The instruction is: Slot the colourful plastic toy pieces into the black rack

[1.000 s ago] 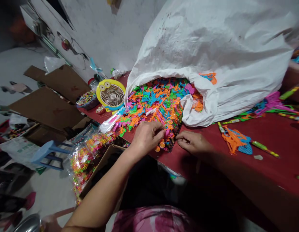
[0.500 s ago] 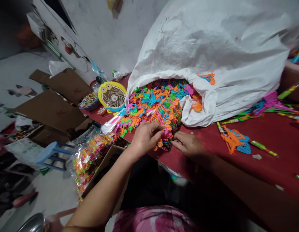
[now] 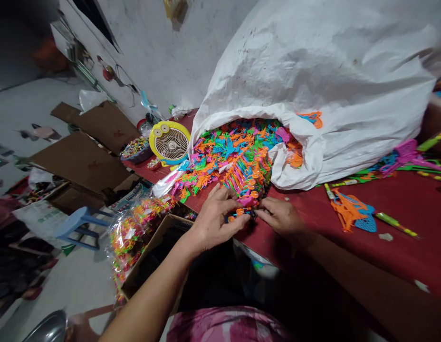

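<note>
A long stacked row of small plastic toy pieces (image 3: 246,176), orange, pink, green and blue, lies on the red table (image 3: 395,199) and leads back to a heap of loose pieces (image 3: 220,149). My left hand (image 3: 217,214) is closed around the left side of the row's near end, thumb reaching across the front. Facing it from the right, my right hand (image 3: 280,216) has its fingers pressed together against the same end. What its fingertips pinch is hidden. Orange round tips show between both hands.
A big white sack (image 3: 313,80) spills the pieces from its mouth. A yellow fan (image 3: 170,144) stands left of it. Orange and blue toys (image 3: 352,211) with a candy tube lie at right. Below the table's left edge are bagged pieces (image 3: 129,237), an open carton (image 3: 152,251) and a blue stool (image 3: 78,223).
My left hand has shifted slightly and its thumb now stretches further across the near end of the row. My right hand stays close beside it. The view has moved a little.
</note>
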Demonstrator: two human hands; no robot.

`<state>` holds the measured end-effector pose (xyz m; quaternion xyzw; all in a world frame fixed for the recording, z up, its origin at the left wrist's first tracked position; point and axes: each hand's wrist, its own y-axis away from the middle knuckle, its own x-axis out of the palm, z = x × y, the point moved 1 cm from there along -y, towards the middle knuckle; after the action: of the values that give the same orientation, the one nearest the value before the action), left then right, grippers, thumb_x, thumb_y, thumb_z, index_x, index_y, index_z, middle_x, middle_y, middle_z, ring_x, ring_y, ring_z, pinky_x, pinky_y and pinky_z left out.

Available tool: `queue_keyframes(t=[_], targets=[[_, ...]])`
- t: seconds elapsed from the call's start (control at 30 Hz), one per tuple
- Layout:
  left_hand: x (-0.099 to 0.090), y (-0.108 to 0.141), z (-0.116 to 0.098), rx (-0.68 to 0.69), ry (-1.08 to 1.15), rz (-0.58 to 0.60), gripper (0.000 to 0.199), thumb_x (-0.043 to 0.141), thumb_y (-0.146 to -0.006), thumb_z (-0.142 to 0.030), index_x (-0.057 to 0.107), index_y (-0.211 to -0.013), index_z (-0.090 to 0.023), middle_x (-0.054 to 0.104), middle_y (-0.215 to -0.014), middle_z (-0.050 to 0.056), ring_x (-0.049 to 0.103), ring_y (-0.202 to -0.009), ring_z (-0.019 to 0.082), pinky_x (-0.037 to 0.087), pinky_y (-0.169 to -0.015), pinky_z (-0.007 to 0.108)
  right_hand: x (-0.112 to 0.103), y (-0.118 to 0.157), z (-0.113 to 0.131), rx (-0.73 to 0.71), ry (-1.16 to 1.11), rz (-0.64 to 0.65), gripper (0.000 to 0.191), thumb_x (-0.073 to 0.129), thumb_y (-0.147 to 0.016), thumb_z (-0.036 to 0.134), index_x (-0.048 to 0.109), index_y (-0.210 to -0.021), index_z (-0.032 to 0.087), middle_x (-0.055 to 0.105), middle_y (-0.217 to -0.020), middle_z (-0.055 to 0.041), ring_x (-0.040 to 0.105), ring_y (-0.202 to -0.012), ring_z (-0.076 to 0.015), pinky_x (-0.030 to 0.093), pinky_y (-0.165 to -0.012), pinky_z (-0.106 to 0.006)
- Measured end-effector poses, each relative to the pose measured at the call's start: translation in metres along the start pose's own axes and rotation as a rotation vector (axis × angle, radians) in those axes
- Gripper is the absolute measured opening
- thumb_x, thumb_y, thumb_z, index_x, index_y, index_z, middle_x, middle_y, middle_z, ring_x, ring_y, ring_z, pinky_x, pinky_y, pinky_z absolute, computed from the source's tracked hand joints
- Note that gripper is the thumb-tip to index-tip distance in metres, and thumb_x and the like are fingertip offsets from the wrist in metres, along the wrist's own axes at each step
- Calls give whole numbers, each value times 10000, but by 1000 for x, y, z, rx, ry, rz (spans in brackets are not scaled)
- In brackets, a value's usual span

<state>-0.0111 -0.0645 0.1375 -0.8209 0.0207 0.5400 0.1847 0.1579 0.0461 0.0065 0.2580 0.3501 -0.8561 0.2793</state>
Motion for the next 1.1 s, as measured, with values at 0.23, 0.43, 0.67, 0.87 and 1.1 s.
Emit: queue_keyframes(t=[0.23,0.43,0.67,0.87,1.1], targets=[[-3,-4,-2,-2,-103,62,212,589,-908,-374,719,-958,-214,580,-896,32,543,-919,177,296,-1125,447,0,-2,5,36,49,21,207,473,-957,312,629,-957,175,640,-854,-79,590,-751,-185,401,-646,-280],[-2,-5,-11,-55,-222,87,232,551,-908,-336,678,-801,-173,575,-836,27,548,-872,169,287,-1138,456,-16,-6,18,148,133,147,140,543,-869,278,588,-931,160,612,-795,-47,546,-651,-159,343,-574,-271],[0,-1,-11,-75,-225,105,219,571,-902,-348,705,-985,-195,623,-888,33,597,-922,188,235,-1182,491,-45,-19,39,100,-329,112,170,531,-896,349,599,-930,197,562,-694,9,528,-615,-118,395,-547,-214],[3,1,-7,-79,-182,123,237,582,-887,-272,694,-1086,-207,657,-899,28,623,-937,193,122,-1216,541,-48,-22,33,57,-218,132,236,496,-937,380,562,-808,194,585,-673,1,537,-607,-131,380,-559,-238],[1,2,-5,-100,-159,144,227,592,-880,-265,708,-1068,-214,707,-898,20,651,-919,196,98,-1223,543,-47,-16,27,23,-205,103,214,472,-968,352,585,-868,201,641,-747,-9,588,-647,-137,411,-611,-253]])
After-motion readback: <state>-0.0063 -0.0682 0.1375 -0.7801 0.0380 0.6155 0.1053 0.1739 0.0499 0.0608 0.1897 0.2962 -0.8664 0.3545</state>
